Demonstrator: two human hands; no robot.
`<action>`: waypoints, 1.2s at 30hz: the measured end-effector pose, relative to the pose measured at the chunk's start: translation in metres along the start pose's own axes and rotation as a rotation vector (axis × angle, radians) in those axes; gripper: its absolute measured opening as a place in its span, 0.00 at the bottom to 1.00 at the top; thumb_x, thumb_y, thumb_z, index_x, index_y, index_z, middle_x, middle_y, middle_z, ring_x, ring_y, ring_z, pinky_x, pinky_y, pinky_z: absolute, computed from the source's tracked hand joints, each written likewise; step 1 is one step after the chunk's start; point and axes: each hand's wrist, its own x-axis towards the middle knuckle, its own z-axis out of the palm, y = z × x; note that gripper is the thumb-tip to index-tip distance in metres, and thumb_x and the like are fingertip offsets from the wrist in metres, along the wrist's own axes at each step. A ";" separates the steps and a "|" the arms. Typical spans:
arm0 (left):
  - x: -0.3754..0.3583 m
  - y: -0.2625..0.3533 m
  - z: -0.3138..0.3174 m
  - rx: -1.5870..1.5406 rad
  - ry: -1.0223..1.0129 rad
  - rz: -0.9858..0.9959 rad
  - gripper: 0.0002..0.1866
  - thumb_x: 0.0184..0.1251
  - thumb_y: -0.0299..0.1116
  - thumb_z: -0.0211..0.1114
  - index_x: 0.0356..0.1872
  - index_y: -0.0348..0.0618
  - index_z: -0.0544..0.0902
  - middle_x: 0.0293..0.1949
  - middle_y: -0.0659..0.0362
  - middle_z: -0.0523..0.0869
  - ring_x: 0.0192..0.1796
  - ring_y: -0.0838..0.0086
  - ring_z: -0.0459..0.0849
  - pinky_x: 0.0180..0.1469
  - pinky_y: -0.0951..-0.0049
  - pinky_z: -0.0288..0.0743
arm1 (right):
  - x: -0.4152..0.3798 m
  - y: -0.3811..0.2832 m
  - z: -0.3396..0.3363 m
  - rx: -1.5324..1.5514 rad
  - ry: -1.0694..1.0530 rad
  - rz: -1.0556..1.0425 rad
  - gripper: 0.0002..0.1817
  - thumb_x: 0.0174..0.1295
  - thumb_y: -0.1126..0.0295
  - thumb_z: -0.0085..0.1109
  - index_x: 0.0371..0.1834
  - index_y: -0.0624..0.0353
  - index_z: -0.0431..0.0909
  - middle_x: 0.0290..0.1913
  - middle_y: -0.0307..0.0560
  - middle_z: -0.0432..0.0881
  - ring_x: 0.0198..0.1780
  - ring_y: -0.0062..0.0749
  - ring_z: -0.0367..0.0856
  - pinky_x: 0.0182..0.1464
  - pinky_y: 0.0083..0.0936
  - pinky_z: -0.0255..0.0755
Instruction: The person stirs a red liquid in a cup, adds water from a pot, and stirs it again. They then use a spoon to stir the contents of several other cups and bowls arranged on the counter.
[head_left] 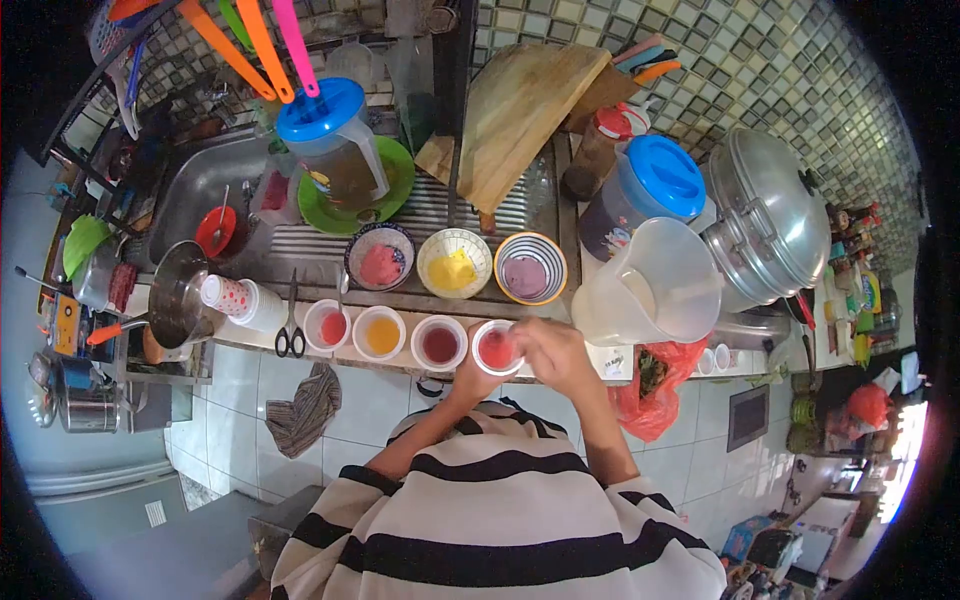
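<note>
My left hand [477,378] is wrapped round a white cup with red contents [497,348] at the counter's front edge. Above that cup's right side is my right hand [548,350], its fingers bent together; what they hold, if anything, is too small to make out. To the left stand a cup with dark red liquid [439,343], a cup with orange liquid [381,333] and a cup with red contents [328,326]. Behind them sit a bowl with pink contents [380,264], a bowl with yellow contents [453,264] and a striped bowl with purple contents [531,269].
Scissors [291,318] and stacked cups [250,303] lie at the left, beside a pan [180,293]. A clear pitcher [655,285], a blue-lidded jug [640,195] and a steamer pot [765,215] stand at the right. A red plastic bag [650,412] hangs over the edge.
</note>
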 end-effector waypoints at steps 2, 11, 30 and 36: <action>-0.001 0.001 0.000 -0.031 -0.009 -0.012 0.38 0.36 0.30 0.76 0.52 0.40 0.64 0.46 0.54 0.73 0.50 0.67 0.74 0.53 0.67 0.68 | -0.002 -0.001 0.003 0.035 -0.111 -0.083 0.06 0.51 0.77 0.53 0.33 0.61 0.74 0.30 0.51 0.78 0.31 0.47 0.78 0.34 0.34 0.73; 0.001 0.002 -0.001 0.006 -0.007 0.030 0.38 0.37 0.30 0.76 0.52 0.40 0.65 0.47 0.54 0.73 0.49 0.66 0.74 0.52 0.67 0.69 | 0.000 -0.001 0.004 0.041 -0.123 -0.083 0.05 0.51 0.79 0.51 0.30 0.61 0.75 0.28 0.49 0.77 0.29 0.44 0.78 0.33 0.31 0.72; -0.001 0.006 -0.002 0.056 -0.001 0.054 0.38 0.36 0.27 0.76 0.52 0.40 0.64 0.46 0.54 0.73 0.49 0.66 0.74 0.51 0.68 0.70 | 0.002 -0.006 -0.003 0.029 -0.132 0.006 0.05 0.52 0.77 0.51 0.32 0.61 0.75 0.30 0.50 0.79 0.31 0.45 0.79 0.36 0.32 0.73; 0.000 0.006 -0.002 0.060 -0.010 0.065 0.39 0.37 0.29 0.76 0.53 0.40 0.64 0.47 0.54 0.72 0.49 0.66 0.74 0.52 0.68 0.69 | -0.001 -0.004 0.001 -0.012 -0.143 -0.122 0.06 0.51 0.78 0.51 0.32 0.61 0.75 0.31 0.50 0.79 0.32 0.43 0.79 0.36 0.30 0.74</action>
